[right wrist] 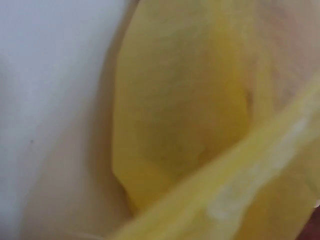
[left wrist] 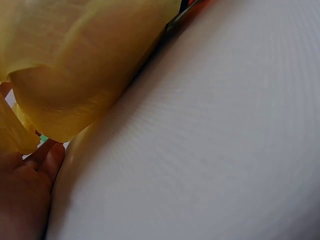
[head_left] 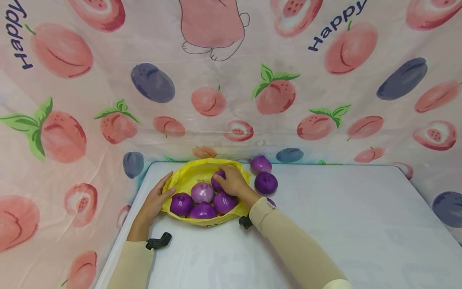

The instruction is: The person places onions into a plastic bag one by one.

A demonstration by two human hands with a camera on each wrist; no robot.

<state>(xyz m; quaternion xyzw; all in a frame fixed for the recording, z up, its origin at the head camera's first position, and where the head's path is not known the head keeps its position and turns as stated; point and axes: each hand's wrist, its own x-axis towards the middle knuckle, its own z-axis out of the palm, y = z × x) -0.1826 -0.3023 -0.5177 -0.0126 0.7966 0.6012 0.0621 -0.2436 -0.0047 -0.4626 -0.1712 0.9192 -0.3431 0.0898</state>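
A yellow plastic bag lies with its mouth spread wide, holding several purple onions. My left hand grips the bag's left rim, thumb over the edge and fingers along the outside. In the left wrist view, that hand is beside the yellow film. Inside the bag's right side, my right hand holds a purple onion above the others. Yellow film fills much of the right wrist view and hides most of that hand.
Two purple onions stand on the white table right of the bag, one behind the other. A third onion is mostly hidden by the right sleeve. A fruit-print cloth hangs behind the table's back edge.
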